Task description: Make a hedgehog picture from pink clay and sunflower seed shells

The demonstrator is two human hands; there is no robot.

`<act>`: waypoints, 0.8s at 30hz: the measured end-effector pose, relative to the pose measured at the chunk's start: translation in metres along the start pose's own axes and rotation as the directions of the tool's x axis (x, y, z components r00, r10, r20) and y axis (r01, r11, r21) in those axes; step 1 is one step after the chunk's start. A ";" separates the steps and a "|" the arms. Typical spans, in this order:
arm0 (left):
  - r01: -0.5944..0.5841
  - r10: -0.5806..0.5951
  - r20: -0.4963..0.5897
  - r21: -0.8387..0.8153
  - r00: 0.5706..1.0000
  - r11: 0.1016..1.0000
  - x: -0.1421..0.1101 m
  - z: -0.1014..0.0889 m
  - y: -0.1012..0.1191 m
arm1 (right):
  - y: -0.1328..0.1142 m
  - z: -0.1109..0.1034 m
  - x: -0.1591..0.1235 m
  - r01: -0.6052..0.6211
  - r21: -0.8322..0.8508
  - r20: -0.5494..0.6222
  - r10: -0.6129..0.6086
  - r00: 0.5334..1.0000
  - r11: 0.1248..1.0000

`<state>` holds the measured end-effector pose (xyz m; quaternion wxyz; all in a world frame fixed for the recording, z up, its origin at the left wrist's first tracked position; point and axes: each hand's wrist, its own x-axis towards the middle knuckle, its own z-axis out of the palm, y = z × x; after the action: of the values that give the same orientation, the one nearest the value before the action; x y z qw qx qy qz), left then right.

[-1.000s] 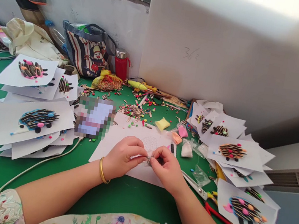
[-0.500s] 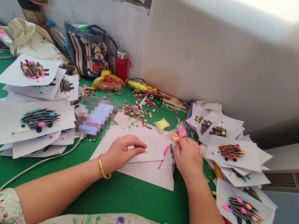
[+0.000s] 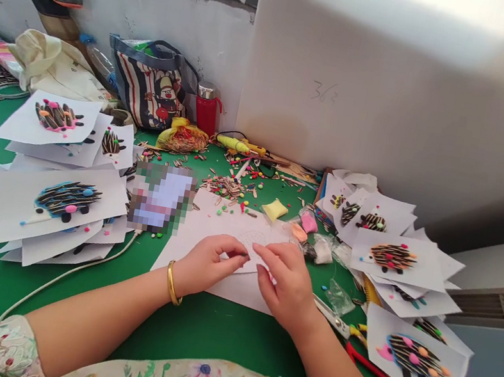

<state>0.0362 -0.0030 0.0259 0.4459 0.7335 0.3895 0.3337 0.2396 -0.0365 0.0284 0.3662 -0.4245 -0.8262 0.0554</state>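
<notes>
My left hand (image 3: 212,264) hovers over white paper (image 3: 197,224) with thumb and forefinger pinched together; whatever is between the tips is too small to make out. Facing it, my right hand (image 3: 287,282) has its thumb and fingers apart, close to the left fingertips. Below the fingertips, a dotted hedgehog outline (image 3: 253,237) is partly covered on the paper. Lumps of orange clay (image 3: 297,232), pink clay (image 3: 308,221) and a yellow clay packet (image 3: 274,210) lie just beyond the hands.
Finished hedgehog pictures (image 3: 58,206) are stacked at the left, more hedgehog pictures (image 3: 398,258) at the right. Red-handled scissors (image 3: 376,369) lie beside my right forearm. Seeds and beads (image 3: 225,187) scatter behind the paper. A phone (image 3: 162,199), red bottle (image 3: 206,109) and striped bag (image 3: 148,86) are further left.
My right hand has left the orange clay and come leftward and nearer, beside my left fingertips. It now covers the pink tool and pens. My left hand has barely moved.
</notes>
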 end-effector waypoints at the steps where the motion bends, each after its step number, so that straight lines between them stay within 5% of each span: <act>1: -0.015 0.014 0.036 0.010 0.999 1.000 0.000 0.000 0.000 | -0.004 0.002 -0.001 0.008 0.028 0.014 -0.009 1.000 1.000; 12: -0.026 0.027 0.134 -0.012 0.991 1.000 -0.001 -0.001 -0.003 | -0.008 0.008 -0.001 0.000 0.120 0.034 -0.004 0.999 0.993; 24: 0.139 -0.136 0.027 -0.264 0.990 0.955 0.003 -0.002 0.000 | -0.011 0.009 -0.001 -0.042 0.121 0.025 0.039 0.999 0.992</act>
<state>0.0357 0.0001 0.0274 0.5638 0.6399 0.3895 0.3478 0.2268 -0.0424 0.0251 0.3809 -0.4174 -0.8166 0.1176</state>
